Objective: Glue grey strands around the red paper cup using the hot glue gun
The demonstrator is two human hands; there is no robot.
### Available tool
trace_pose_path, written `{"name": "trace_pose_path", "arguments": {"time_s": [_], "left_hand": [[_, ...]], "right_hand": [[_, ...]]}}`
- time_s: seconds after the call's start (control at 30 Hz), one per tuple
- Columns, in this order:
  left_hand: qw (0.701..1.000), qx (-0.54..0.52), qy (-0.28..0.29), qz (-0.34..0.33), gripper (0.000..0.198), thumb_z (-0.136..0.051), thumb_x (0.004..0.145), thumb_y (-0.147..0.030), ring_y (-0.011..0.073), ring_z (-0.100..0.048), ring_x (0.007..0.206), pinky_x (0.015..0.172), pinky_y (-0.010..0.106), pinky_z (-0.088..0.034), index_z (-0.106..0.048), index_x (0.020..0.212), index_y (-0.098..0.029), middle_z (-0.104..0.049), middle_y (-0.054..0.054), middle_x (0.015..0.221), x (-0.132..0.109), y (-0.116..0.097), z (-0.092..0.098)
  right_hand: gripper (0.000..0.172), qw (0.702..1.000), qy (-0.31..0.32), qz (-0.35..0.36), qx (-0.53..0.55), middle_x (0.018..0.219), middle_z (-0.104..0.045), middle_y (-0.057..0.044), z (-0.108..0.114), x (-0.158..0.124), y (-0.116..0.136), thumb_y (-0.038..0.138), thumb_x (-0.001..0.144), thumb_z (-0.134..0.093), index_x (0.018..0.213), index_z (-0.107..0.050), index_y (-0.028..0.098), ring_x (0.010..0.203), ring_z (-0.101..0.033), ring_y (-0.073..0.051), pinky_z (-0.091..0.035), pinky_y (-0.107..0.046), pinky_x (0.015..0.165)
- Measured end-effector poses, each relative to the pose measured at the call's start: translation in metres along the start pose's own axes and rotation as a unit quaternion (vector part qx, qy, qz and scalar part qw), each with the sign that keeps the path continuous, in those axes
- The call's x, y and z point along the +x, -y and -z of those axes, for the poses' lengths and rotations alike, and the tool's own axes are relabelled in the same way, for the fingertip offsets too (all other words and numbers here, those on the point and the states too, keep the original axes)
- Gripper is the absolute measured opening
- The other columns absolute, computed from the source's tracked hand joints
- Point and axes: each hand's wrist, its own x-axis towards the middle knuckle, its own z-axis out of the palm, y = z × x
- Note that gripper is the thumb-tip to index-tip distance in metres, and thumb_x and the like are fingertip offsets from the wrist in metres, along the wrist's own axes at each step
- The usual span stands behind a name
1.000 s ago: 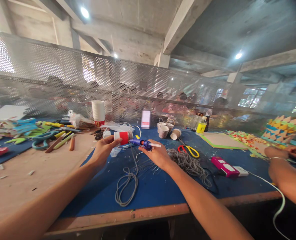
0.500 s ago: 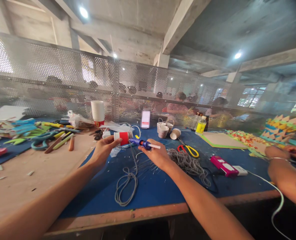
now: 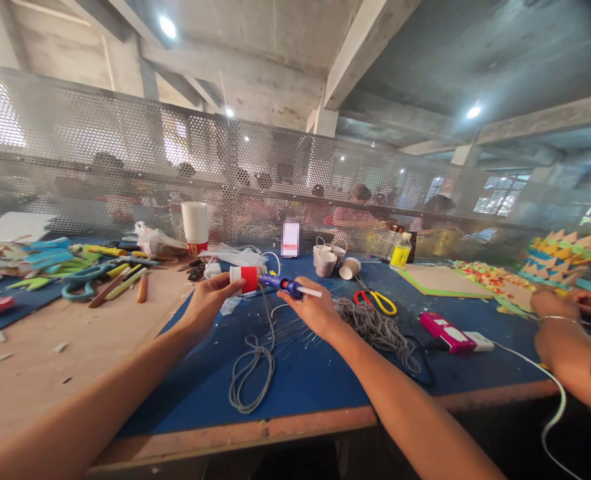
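Between the fingers of my left hand [image 3: 208,300] is a red and white paper cup [image 3: 249,279], lying on its side in the air. My right hand [image 3: 312,307] is closed around a blue hot glue gun [image 3: 281,285], with a clear glue stick [image 3: 311,292] poking out of its back end. The gun's front end is at the right end of the cup; whether they touch I cannot tell. Grey cord [image 3: 270,313] hangs by the cup and runs down to a loose loop [image 3: 252,380] on the blue table top.
A heap of grey cord [image 3: 375,327] lies right of my right hand, near scissors [image 3: 378,300] and several small cord-covered cups [image 3: 326,261]. Stacked paper cups [image 3: 195,227] stand behind my left hand. A magenta box [image 3: 448,332] and another person's hands [image 3: 558,310] are at the right.
The cup in my left hand has shifted very slightly to the right and down. My right hand and the glue gun have stayed nearly in place.
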Motion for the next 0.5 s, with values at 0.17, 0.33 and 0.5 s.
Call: {"name": "trace_pose_path", "arguments": {"time_s": [0.17, 0.33, 0.5], "left_hand": [[1.0, 0.019, 0.0, -0.008, 0.042, -0.086, 0.064, -0.044, 0.0234, -0.068, 0.067, 0.061, 0.03, -0.05, -0.08, 0.097, -0.019, -0.078, 0.005, 0.08, -0.003, -0.0036, -0.0021], [1.0, 0.022, 0.014, -0.014, 0.042, -0.085, 0.065, -0.045, 0.0249, -0.068, 0.072, 0.065, 0.032, -0.051, -0.08, 0.097, -0.019, -0.079, 0.007, 0.083, -0.0049, -0.0058, -0.0034], [0.999, 0.042, 0.02, -0.019, 0.038, -0.085, 0.067, -0.046, 0.0236, -0.066, 0.071, 0.064, 0.03, -0.048, -0.081, 0.094, -0.02, -0.078, 0.005, 0.081, -0.0041, -0.0049, -0.0017]], "right_hand": [[0.031, 1.0, -0.003, -0.006, 0.003, 0.085, -0.071, -0.002, 0.0017, 0.0002, 0.0005, 0.052, 0.092, -0.063, 0.087, -0.062, 0.022, 0.073, -0.064, -0.016, -0.036, -0.025, 0.062], [0.031, 1.0, -0.014, -0.002, 0.004, 0.083, -0.07, -0.001, 0.0005, 0.0006, -0.0014, 0.053, 0.092, -0.063, 0.086, -0.061, 0.022, 0.073, -0.064, -0.016, -0.036, -0.025, 0.062], [0.032, 1.0, -0.018, -0.007, 0.001, 0.083, -0.07, -0.002, -0.0009, 0.0006, -0.003, 0.053, 0.092, -0.062, 0.087, -0.063, 0.022, 0.073, -0.065, -0.017, -0.038, -0.024, 0.062]]}}
